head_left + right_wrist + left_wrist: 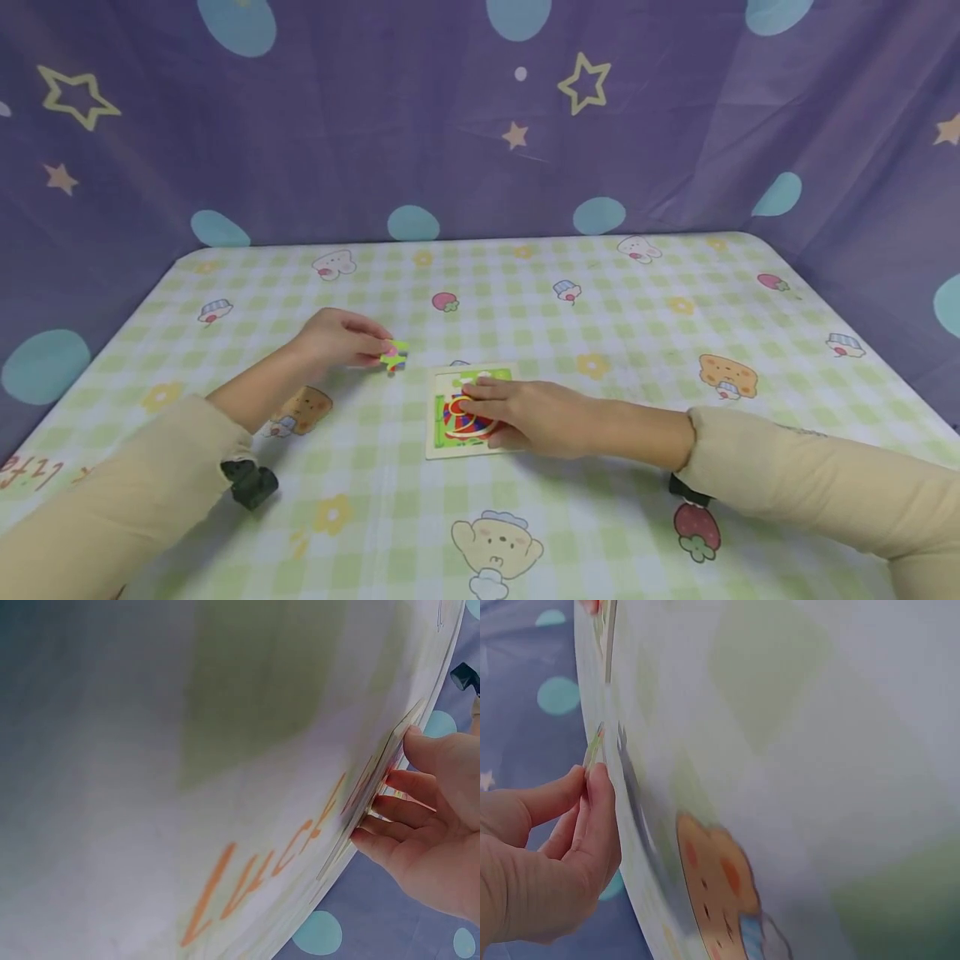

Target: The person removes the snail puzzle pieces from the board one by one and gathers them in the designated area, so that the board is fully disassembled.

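Head view: a small jigsaw piece [395, 357], lime green with pink, yellow and blue patches, sits at the tips of the left hand [341, 337], pinched between thumb and fingers. Beside it on the table [390, 517] lies a square board [432, 421], pale-rimmed, its picture a red and blue form with a cream curl against green, pale areas showing in its far part.

From my remote seat I see the piece just left of the board and apart from it, held at about the level of the board's far edge. Left wrist view shows it nearly edge-on, close above the table; whether its lower edge touches, I cannot tell. The right hand [543, 417] reaches in from the other side, fingers extended and resting on the board's face, thumb by the near edge. Right wrist view gives me the same hand side-on, fingertips against the board.

That hand is what stands in my way, hiding the board's right part. Cream sleeves [795, 458] cover both forearms, and a dark mount [253, 485] shows beneath the left cuff. Check cloth printed with bears, strawberries and cupcakes covers the table; behind hangs a purple curtain [420, 142] with stars and blue spots.
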Demonstrator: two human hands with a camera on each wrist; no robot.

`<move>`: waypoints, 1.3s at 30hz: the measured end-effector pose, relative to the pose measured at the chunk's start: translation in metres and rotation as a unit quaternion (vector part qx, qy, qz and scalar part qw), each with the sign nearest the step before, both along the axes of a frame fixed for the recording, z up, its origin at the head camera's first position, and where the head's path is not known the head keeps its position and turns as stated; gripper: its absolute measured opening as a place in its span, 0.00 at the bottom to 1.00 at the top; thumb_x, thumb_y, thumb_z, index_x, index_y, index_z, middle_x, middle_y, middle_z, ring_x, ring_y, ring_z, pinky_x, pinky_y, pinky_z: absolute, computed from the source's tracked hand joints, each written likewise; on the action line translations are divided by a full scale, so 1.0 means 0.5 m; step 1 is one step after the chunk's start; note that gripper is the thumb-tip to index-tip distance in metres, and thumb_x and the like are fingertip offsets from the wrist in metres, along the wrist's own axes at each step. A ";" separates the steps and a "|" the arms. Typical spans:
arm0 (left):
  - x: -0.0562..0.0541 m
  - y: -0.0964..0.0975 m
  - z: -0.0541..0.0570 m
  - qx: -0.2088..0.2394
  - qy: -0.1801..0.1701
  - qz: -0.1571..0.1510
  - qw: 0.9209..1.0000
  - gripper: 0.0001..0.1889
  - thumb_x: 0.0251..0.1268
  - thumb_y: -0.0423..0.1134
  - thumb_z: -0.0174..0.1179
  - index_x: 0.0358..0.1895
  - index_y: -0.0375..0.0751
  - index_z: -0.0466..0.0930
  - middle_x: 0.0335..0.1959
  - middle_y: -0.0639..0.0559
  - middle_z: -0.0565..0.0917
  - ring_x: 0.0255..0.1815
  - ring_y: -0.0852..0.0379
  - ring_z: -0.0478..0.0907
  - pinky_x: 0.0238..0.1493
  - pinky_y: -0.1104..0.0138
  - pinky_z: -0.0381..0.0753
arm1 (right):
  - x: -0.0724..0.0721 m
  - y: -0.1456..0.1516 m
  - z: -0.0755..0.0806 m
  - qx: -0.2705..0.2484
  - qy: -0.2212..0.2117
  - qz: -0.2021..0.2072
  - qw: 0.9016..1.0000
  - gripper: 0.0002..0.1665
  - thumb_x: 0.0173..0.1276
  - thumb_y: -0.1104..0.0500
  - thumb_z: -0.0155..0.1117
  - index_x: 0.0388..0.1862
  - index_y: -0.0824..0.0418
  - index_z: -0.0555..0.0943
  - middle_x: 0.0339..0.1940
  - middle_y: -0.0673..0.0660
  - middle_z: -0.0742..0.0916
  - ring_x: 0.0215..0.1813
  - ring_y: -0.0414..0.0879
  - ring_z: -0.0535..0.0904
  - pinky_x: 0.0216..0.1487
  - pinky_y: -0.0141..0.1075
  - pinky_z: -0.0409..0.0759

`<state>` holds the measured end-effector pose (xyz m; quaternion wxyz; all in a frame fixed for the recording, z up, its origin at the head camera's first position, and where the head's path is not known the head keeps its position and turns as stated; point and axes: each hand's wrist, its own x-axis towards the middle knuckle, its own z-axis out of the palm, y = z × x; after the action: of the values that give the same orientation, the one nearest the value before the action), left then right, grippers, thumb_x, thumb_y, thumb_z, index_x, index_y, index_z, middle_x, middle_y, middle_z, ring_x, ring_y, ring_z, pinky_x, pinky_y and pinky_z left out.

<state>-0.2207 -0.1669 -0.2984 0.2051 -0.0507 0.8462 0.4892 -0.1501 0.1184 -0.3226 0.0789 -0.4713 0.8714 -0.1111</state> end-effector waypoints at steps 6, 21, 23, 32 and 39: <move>-0.013 -0.050 -0.004 0.011 -0.014 -0.009 1.000 0.21 0.64 0.33 0.61 0.59 0.27 0.73 0.32 0.61 0.82 0.31 0.68 0.83 0.43 0.71 0.84 | -0.001 -0.002 -0.002 0.001 0.001 -0.001 1.000 0.32 0.71 0.51 0.59 0.71 0.57 0.67 0.74 0.56 0.70 0.75 0.51 0.64 0.67 0.43 0.73; -0.015 -0.171 -0.013 0.024 -0.055 -0.023 0.998 0.25 0.65 0.33 0.61 0.61 0.24 0.68 0.31 0.61 0.83 0.34 0.67 0.84 0.44 0.71 0.84 | 0.001 -0.004 0.000 -0.003 0.004 -0.003 1.000 0.32 0.70 0.51 0.59 0.70 0.58 0.68 0.73 0.57 0.70 0.75 0.51 0.65 0.68 0.43 0.72; -0.014 -0.179 -0.013 0.018 -0.058 -0.021 0.998 0.25 0.64 0.34 0.61 0.62 0.24 0.68 0.31 0.61 0.83 0.33 0.67 0.84 0.43 0.71 0.84 | 0.001 -0.004 0.001 -0.005 0.005 -0.002 1.000 0.32 0.70 0.51 0.60 0.70 0.58 0.68 0.73 0.58 0.71 0.75 0.51 0.65 0.67 0.43 0.72; -0.008 -0.188 -0.009 -0.025 -0.037 -0.018 0.999 0.24 0.65 0.34 0.61 0.60 0.23 0.70 0.30 0.62 0.83 0.31 0.69 0.83 0.41 0.71 0.85 | 0.005 -0.005 0.002 -0.004 0.002 -0.003 1.000 0.32 0.70 0.51 0.60 0.71 0.58 0.68 0.74 0.57 0.70 0.75 0.51 0.65 0.67 0.43 0.73; 0.000 -0.180 -0.009 -0.072 0.001 -0.018 0.997 0.23 0.63 0.35 0.63 0.56 0.23 0.74 0.30 0.60 0.84 0.29 0.68 0.83 0.39 0.70 0.85 | 0.005 -0.006 0.004 -0.002 0.008 -0.003 1.000 0.32 0.70 0.51 0.60 0.70 0.58 0.68 0.73 0.57 0.70 0.75 0.51 0.65 0.67 0.43 0.73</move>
<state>-0.2206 -0.2572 -0.3027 0.2095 -0.0494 0.8802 0.4230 -0.1476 0.1156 -0.3207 0.0708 -0.4698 0.8732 -0.1089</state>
